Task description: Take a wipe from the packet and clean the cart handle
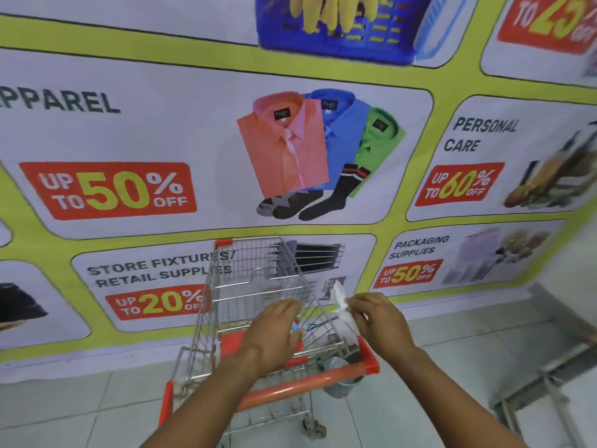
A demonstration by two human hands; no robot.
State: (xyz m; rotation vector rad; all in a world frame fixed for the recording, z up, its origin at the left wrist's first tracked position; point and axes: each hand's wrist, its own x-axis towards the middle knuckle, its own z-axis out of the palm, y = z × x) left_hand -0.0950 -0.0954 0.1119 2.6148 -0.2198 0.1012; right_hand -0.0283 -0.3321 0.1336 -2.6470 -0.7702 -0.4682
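A small wire shopping cart stands in front of me, its orange handle running across below my forearms. My left hand reaches over the handle into the child-seat area and presses down on the wipe packet, of which only a blue-white sliver shows under the fingers. My right hand is raised to the right of the basket and pinches a white wipe, which sticks up crumpled from the fingertips. The wipe is clear of the handle.
A large printed sale banner covers the wall right behind the cart. The floor is pale tile. A metal frame or rack lies low on the right. A grey object hangs under the handle's right end.
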